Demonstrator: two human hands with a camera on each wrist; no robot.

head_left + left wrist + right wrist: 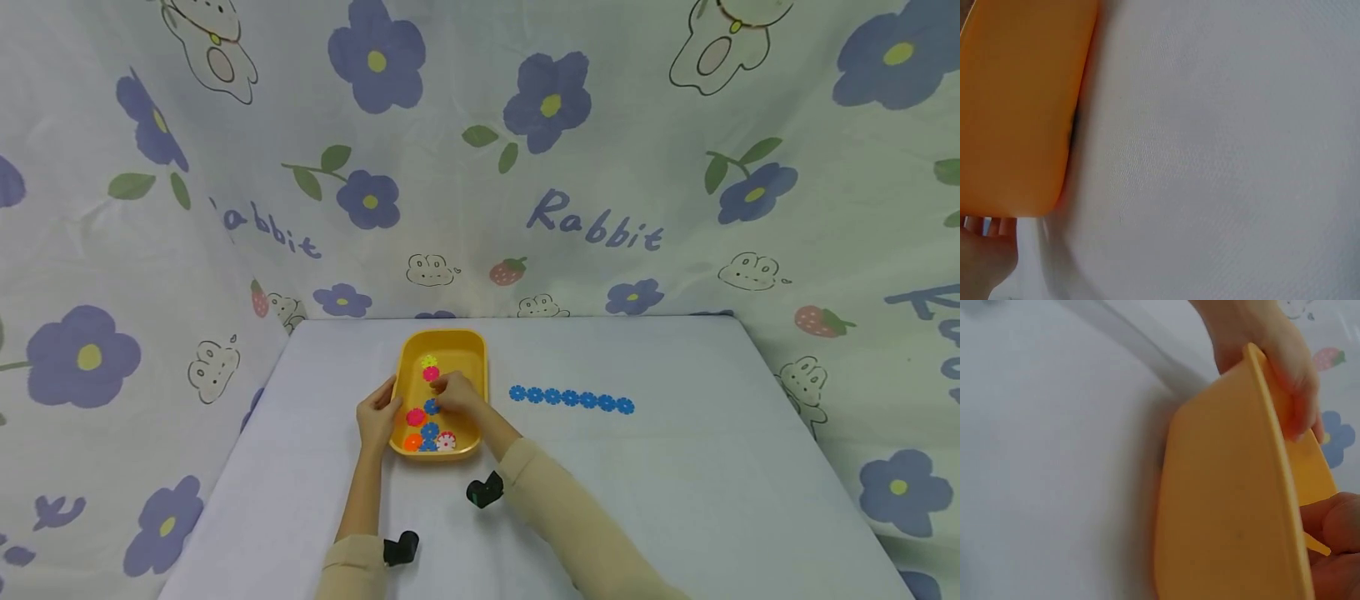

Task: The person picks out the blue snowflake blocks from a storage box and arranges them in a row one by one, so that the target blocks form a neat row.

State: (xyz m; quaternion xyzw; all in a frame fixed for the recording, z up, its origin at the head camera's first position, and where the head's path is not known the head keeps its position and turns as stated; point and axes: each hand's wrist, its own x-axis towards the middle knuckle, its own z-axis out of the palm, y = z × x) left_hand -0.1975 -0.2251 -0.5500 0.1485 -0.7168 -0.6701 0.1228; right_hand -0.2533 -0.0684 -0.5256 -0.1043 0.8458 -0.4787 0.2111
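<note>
My left hand (377, 417) grips the left rim of a yellow tray (471, 342), thumb over the edge and fingers along the outside. The right hand (459, 393) reaches inside the tray over its right side. Its fingertips are right at a blue flower-shaped disc (432, 407); I cannot tell whether they pinch it. Around them lie a yellow disc (429, 361), pink discs (416, 417), an orange disc (413, 442), a white-and-pink disc (446, 442) and more blue discs (430, 431). In the right wrist view the tray wall (1229, 481) hides the discs.
To the right of the tray, several blue flower discs (571, 398) form a slightly slanting row on the white tabletop (675, 492). A patterned curtain (465, 192) hangs behind the table's far edge. Black wrist cameras (484, 490) sit at both forearms.
</note>
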